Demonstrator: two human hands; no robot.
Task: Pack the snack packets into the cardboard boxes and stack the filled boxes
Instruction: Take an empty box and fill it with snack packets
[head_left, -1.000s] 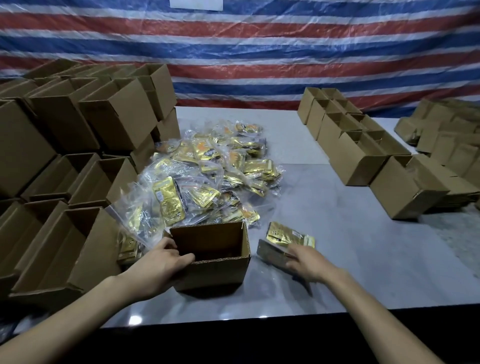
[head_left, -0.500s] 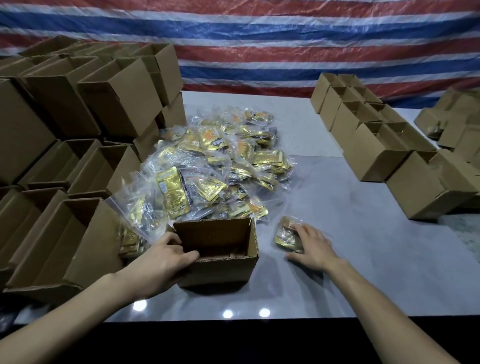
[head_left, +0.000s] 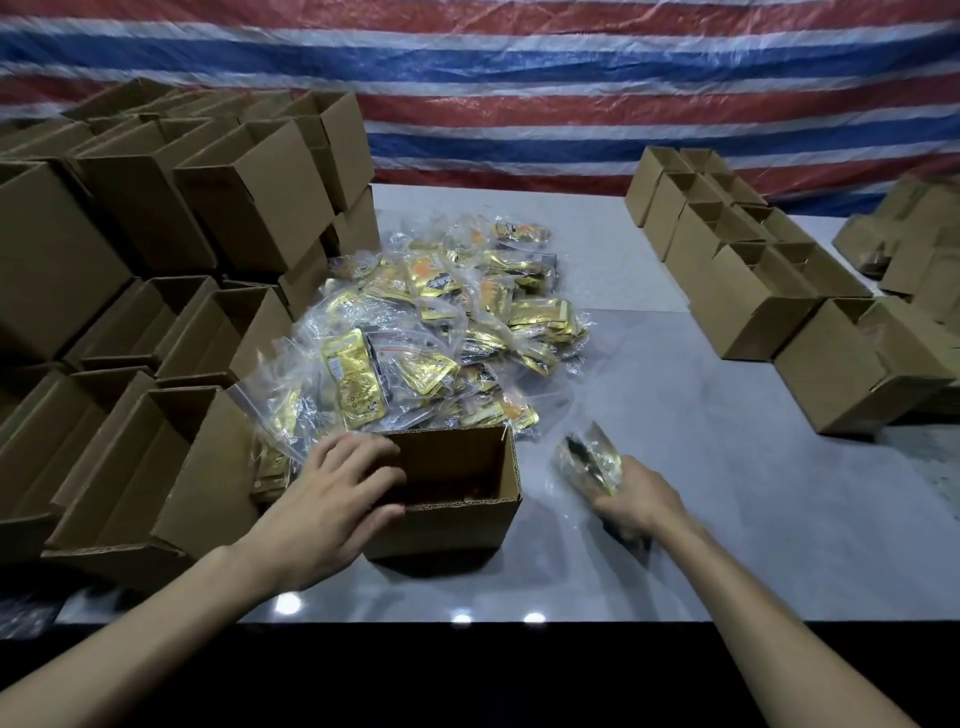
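An open cardboard box (head_left: 470, 525) stands on the grey table near the front edge. My left hand (head_left: 332, 493) grips its left wall, fingers curled over the rim. Just right of the box, my right hand (head_left: 636, 506) holds a clear bag of gold snack packets (head_left: 589, 462) lifted a little above the table; the bag is blurred. Behind the box lies a big pile of gold snack packets in clear bags (head_left: 441, 332).
Stacks of open cardboard boxes (head_left: 171, 291) fill the left side, tipped toward me. A row of cardboard boxes (head_left: 753, 291) runs along the right, with more at the far right edge. A striped tarp hangs behind. The table (head_left: 701, 467) shows bare surface at right.
My right hand pressed on a packet bag on the table, then closed round it and raised it. My left hand stayed on the box's left wall. The camera tilted slightly.
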